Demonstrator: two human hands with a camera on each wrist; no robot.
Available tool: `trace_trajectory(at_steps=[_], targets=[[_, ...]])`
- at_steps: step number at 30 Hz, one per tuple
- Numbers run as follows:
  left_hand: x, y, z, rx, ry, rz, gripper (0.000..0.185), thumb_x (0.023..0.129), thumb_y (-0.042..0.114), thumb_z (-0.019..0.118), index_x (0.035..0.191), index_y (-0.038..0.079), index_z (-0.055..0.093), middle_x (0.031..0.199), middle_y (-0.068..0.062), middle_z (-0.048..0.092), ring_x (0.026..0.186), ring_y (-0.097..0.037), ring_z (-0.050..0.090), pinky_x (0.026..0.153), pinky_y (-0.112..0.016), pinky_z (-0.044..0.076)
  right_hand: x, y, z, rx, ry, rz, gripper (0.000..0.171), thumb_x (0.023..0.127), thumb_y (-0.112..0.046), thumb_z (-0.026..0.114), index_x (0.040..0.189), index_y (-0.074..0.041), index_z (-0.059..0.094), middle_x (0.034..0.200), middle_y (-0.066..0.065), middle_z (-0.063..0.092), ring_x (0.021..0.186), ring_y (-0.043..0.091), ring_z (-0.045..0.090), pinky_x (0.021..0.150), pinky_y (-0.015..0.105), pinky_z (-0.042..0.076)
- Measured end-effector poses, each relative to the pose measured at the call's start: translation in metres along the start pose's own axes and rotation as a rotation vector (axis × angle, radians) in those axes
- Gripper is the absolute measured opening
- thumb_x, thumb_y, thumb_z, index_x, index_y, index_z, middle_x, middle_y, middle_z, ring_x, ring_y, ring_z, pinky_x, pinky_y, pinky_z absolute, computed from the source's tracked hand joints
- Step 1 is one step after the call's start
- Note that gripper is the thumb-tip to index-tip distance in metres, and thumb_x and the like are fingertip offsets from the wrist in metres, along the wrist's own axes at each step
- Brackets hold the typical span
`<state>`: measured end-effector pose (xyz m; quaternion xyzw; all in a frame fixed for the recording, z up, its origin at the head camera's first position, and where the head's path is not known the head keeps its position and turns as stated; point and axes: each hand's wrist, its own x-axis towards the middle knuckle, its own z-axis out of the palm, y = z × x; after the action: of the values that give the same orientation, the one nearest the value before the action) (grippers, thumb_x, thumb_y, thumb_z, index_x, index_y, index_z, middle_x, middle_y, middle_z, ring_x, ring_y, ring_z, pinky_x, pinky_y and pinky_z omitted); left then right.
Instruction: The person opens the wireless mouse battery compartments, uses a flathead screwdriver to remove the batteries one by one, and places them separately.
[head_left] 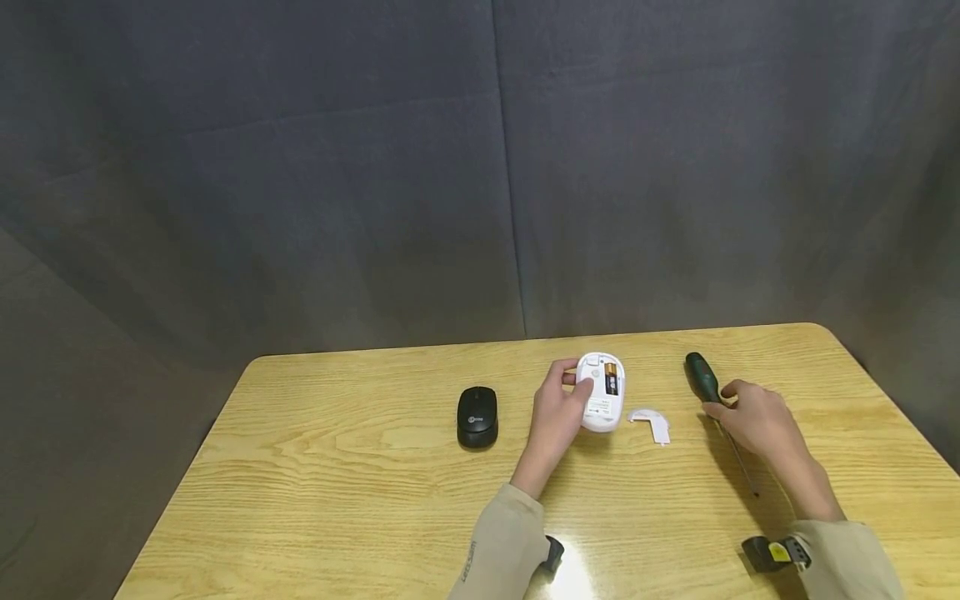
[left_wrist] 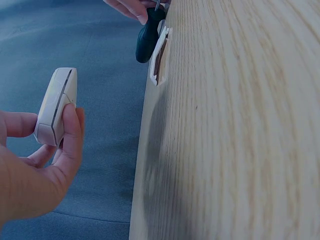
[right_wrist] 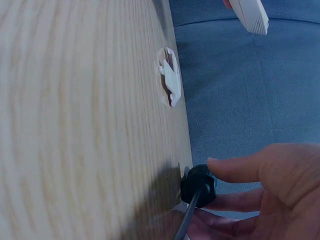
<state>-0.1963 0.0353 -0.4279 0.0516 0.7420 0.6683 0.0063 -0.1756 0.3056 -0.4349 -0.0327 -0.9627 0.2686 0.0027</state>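
Observation:
My left hand (head_left: pixel 558 408) grips a white computer mouse (head_left: pixel 602 392) turned underside up, with a battery (head_left: pixel 611 379) showing in its open bay. In the left wrist view the white mouse (left_wrist: pixel 56 105) is pinched between thumb and fingers, held off the table. Its white battery cover (head_left: pixel 651 423) lies on the wood just right of it. My right hand (head_left: pixel 753 421) curls its thumb and fingers round the collar of a green-handled screwdriver (head_left: pixel 702 379), which lies on the table. The right wrist view shows that screwdriver (right_wrist: pixel 197 187) between the thumb and fingers.
A black mouse (head_left: pixel 477 415) sits on the wooden table (head_left: pixel 337 467) left of my left hand. Grey fabric hangs behind the table's far edge. Wrist-worn cameras (head_left: pixel 772 552) sit near the front edge.

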Motion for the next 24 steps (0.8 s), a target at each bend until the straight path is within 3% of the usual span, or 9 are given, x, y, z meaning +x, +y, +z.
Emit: trace_trajectory(at_steps=[3, 13, 20, 24], targets=[[-0.0001, -0.0004, -0.0004, -0.002, -0.002, 0.000, 0.037, 0.098, 0.011, 0.062, 0.133, -0.002, 0.060, 0.098, -0.007, 0.062, 0.073, -0.009, 0.056, 0.060, -0.021, 0.047, 0.0007, 0.0017, 0.0008, 0.004, -0.005, -0.001, 0.050, 0.099, -0.021, 0.066, 0.116, 0.026, 0.055, 0.080, 0.019, 0.064, 0.069, 0.028, 0.055, 0.057, 0.035, 0.042], [-0.0008, -0.0032, -0.0014, -0.009, -0.005, 0.002, 0.037, 0.098, 0.010, 0.061, 0.133, -0.002, 0.060, 0.098, -0.007, 0.061, 0.072, -0.009, 0.056, 0.059, -0.021, 0.047, 0.0012, 0.0042, 0.0052, 0.032, -0.026, 0.007, 0.042, 0.099, -0.021, 0.064, 0.105, 0.021, 0.062, 0.073, 0.010, 0.057, 0.065, 0.024, 0.051, 0.055, 0.034, 0.041], [-0.0011, -0.0030, -0.0002, -0.006, -0.025, -0.006, 0.037, 0.098, 0.011, 0.061, 0.133, -0.002, 0.060, 0.099, -0.007, 0.061, 0.073, -0.009, 0.056, 0.060, -0.022, 0.048, 0.0009, 0.0080, 0.0047, 0.029, -0.039, 0.003, 0.035, 0.100, -0.024, 0.063, 0.079, 0.004, 0.064, 0.063, 0.002, 0.050, 0.061, 0.021, 0.047, 0.055, 0.034, 0.038], [-0.0009, -0.0018, -0.0011, 0.006, -0.018, 0.004, 0.038, 0.098, 0.012, 0.061, 0.133, -0.002, 0.060, 0.100, -0.007, 0.061, 0.074, -0.010, 0.056, 0.062, -0.022, 0.047, 0.0030, 0.0080, 0.0042, 0.017, -0.027, -0.009, 0.036, 0.100, -0.024, 0.064, 0.076, 0.002, 0.063, 0.065, 0.003, 0.050, 0.063, 0.022, 0.048, 0.056, 0.034, 0.038]])
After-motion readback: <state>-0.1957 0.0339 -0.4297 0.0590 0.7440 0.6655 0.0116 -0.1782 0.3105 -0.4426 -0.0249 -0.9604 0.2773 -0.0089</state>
